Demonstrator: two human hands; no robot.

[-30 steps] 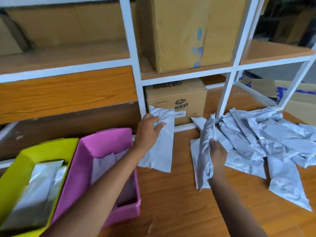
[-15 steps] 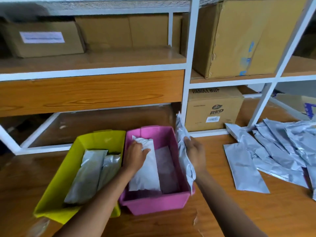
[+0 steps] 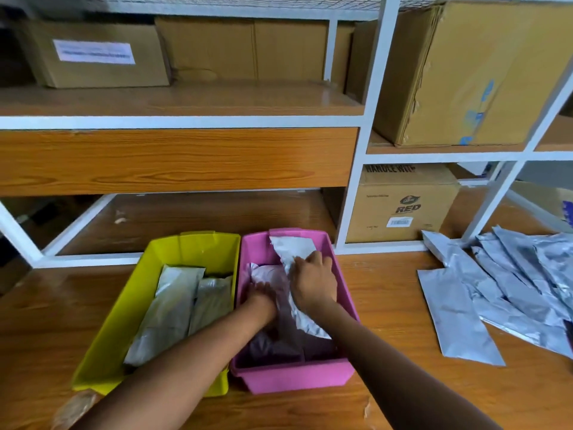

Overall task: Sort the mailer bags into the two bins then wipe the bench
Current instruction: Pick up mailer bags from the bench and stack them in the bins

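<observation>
A white metal rack (image 3: 373, 125) with wooden shelves filled the upper half of the frame, and brown cardboard boxes sat on it: a big one (image 3: 459, 72) at upper right, a labelled one (image 3: 96, 55) at upper left, and a smaller one printed "RED" (image 3: 403, 206) low on the right of centre. The wooden bench (image 3: 387, 305) spread across the lower half of the frame.

At the right edge of the frame a loose pile of silver mailer bags (image 3: 508, 287) lay flat on the bench, well apart from the bins. Two bins stood side by side, touching, in the lower centre. The yellow bin (image 3: 124, 330), on the left, held a few silver bags (image 3: 173, 308) lying lengthwise. The pink bin (image 3: 294, 377), on the right, held pale bags, and both arms reached into it.

The right hand (image 3: 313, 283) lay palm down in the middle of the pink bin, its fingers spread apart and pressing on a white bag (image 3: 291, 246) whose far end leaned up against the bin's back wall. The left hand (image 3: 263, 299), lower in the bin just left of the right one, rested on another pale bag (image 3: 263, 273); its fingers were blurred, and whether they were closed or apart could not be told.
</observation>
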